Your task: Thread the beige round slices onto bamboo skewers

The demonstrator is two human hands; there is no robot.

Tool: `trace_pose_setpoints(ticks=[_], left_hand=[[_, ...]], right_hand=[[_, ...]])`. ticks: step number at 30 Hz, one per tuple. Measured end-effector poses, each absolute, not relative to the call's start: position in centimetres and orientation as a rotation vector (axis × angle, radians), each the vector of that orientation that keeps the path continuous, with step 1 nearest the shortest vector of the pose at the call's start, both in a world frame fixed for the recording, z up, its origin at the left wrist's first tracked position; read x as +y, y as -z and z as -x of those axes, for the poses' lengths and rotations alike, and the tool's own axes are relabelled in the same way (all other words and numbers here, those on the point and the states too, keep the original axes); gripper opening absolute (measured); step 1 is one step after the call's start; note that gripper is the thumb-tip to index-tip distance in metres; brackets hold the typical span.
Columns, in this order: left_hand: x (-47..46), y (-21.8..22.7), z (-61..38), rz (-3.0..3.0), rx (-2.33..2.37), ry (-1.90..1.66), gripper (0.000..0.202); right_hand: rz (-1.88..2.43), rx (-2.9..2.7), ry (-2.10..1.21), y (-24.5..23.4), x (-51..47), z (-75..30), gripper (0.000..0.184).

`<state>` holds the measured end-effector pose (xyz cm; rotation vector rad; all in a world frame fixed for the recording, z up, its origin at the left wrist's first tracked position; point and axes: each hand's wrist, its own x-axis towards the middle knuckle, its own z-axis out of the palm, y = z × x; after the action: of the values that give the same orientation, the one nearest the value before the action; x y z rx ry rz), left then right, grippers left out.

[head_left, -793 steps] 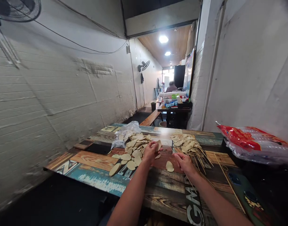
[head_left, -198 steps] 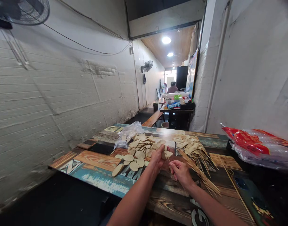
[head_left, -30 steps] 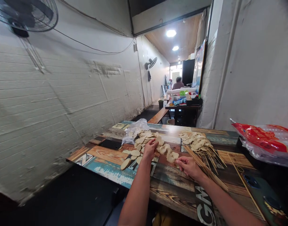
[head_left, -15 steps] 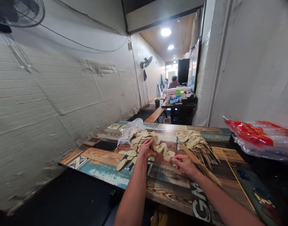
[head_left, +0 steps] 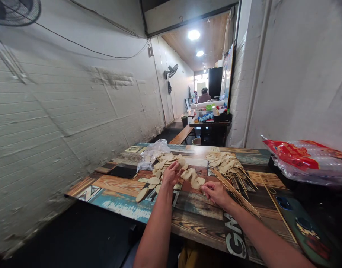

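My left hand (head_left: pixel 171 175) has its fingers closed on a thin, oval beige slice (head_left: pixel 181 162) beside the loose pile. My right hand (head_left: pixel 215 192) pinches the near end of a skewer whose stick is mostly hidden. Wavy beige slices (head_left: pixel 197 181) are bunched along that skewer, between the two hands. A heap of loose slices (head_left: pixel 163 163) lies beyond and left of my left hand, with single ones such as an oval slice (head_left: pixel 142 194) nearer me. Past my right hand are filled skewers (head_left: pixel 228 164) in a pile and a bundle of bare bamboo skewers (head_left: pixel 235 193).
A clear plastic bag (head_left: pixel 152 153) touches the loose heap. A black phone (head_left: pixel 122 171) lies at the left, another phone (head_left: pixel 301 223) at the right. Red-printed plastic packs (head_left: pixel 304 158) sit at the right edge. Farther back, a person (head_left: pixel 204 96) is behind a cluttered table (head_left: pixel 210 124).
The view has shifted slightly, so everything appears a little further left. Both hands keep nearly the same places and grips, with the left hand's slice still near the threaded ones.
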<state>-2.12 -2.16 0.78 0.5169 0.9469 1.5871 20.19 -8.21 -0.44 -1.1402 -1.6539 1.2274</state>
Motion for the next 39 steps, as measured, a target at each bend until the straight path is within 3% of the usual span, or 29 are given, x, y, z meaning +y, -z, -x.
trace_pose_setpoints(ticks=[19, 32, 39], left_hand=[[-2.3, -0.8, 2.1, -0.55, 1.075, -1.545, 0.026], [-1.6, 0.1, 2.4, -0.591, 1.141, -1.531, 0.039], [-1.7, -0.2, 2.3, -0.469, 1.042, -1.53, 0.023]], right_hand=[[1.134, -1.654, -1.228, 0.5, -8.4, -20.1, 0.025], [1.119, -1.685, -1.25, 1.5, -7.9, -20.1, 0.028], [1.12, -1.709, -1.245, 1.7, -7.7, -20.1, 0.028]])
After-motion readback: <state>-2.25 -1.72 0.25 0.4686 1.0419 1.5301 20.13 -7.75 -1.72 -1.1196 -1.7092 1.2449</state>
